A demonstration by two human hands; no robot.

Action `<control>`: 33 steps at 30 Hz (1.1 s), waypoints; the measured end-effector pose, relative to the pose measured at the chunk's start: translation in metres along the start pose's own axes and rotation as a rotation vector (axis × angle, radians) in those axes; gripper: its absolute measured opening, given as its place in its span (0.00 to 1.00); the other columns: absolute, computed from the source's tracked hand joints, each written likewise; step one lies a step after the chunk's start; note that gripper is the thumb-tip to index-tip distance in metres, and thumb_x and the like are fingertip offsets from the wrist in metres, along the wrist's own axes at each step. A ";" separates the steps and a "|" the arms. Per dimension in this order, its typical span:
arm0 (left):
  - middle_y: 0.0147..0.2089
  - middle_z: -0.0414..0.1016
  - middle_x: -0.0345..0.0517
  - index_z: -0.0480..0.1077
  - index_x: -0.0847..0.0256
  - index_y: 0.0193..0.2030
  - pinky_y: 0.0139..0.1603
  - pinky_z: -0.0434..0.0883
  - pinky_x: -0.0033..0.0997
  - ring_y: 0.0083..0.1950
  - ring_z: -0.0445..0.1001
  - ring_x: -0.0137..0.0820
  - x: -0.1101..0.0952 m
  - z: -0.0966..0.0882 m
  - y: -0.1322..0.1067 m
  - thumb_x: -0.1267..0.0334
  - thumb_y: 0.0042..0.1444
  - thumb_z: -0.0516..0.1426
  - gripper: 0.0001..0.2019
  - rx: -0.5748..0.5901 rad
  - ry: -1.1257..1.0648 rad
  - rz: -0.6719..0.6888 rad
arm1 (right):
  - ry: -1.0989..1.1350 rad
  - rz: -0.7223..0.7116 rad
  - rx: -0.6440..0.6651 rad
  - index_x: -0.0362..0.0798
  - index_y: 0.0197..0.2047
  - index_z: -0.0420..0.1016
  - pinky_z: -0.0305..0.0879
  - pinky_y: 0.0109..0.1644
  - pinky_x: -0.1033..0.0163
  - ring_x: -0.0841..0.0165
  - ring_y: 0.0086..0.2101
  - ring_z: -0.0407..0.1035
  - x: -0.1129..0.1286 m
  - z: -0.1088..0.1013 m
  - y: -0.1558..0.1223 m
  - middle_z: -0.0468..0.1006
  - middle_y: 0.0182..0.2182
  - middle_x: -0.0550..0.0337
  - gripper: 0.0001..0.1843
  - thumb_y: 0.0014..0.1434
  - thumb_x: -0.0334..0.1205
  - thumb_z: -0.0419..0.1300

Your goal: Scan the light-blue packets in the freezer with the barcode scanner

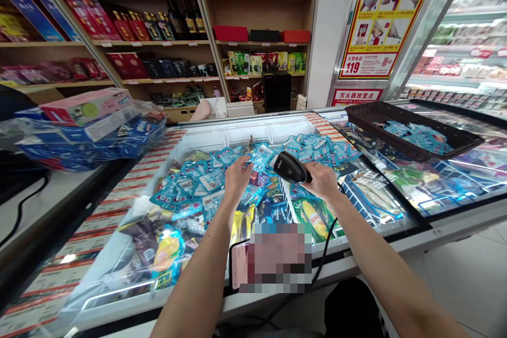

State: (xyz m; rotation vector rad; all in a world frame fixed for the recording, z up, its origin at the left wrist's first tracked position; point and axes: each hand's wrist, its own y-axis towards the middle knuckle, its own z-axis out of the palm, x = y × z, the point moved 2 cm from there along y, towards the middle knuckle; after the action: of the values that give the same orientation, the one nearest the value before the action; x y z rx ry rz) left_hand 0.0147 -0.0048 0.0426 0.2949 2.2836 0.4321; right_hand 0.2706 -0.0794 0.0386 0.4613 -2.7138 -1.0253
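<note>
My right hand (322,179) is wrapped round the handle of a black barcode scanner (291,167), whose head points left; its black cable (328,243) trails down over the freezer edge. My left hand (237,174) is closed on a small blue packet (259,157) lifted from the heap of blue packets (198,182) in the open chest freezer (222,134). The packet sits just left of the scanner head. Yellow and dark wrapped products (168,253) lie lower in the freezer.
A black basket (372,116) with more blue packets rests on the glass freezer lid (420,185) at right. A bagged stack of boxes (95,127) sits at left. Wooden shelves (158,42) of boxed goods stand behind. A blurred object (277,259) lies at the near edge.
</note>
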 end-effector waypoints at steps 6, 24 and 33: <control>0.25 0.75 0.43 0.67 0.59 0.49 0.45 0.67 0.33 0.40 0.75 0.36 0.000 0.001 0.000 0.55 0.54 0.50 0.18 -0.011 0.024 0.004 | 0.015 -0.008 -0.007 0.49 0.42 0.71 0.57 0.34 0.67 0.67 0.35 0.69 0.000 -0.001 0.000 0.76 0.33 0.58 0.15 0.52 0.45 0.56; 0.29 0.76 0.44 0.66 0.58 0.51 0.42 0.67 0.32 0.36 0.75 0.35 0.004 0.003 0.001 0.54 0.55 0.49 0.19 -0.005 0.074 0.032 | 0.010 -0.007 0.012 0.48 0.43 0.71 0.57 0.35 0.67 0.66 0.35 0.69 0.001 0.000 0.000 0.76 0.33 0.57 0.15 0.52 0.45 0.56; 0.30 0.76 0.44 0.66 0.57 0.51 0.40 0.67 0.31 0.34 0.75 0.34 0.002 0.003 0.000 0.54 0.56 0.49 0.18 -0.009 0.084 0.044 | 0.007 -0.008 0.011 0.48 0.42 0.70 0.57 0.34 0.66 0.66 0.35 0.69 0.001 0.000 0.000 0.76 0.33 0.57 0.15 0.52 0.45 0.56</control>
State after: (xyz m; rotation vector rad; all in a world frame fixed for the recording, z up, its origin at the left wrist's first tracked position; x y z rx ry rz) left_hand 0.0155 -0.0035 0.0392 0.3279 2.3602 0.4856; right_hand 0.2697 -0.0799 0.0384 0.4772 -2.7154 -1.0096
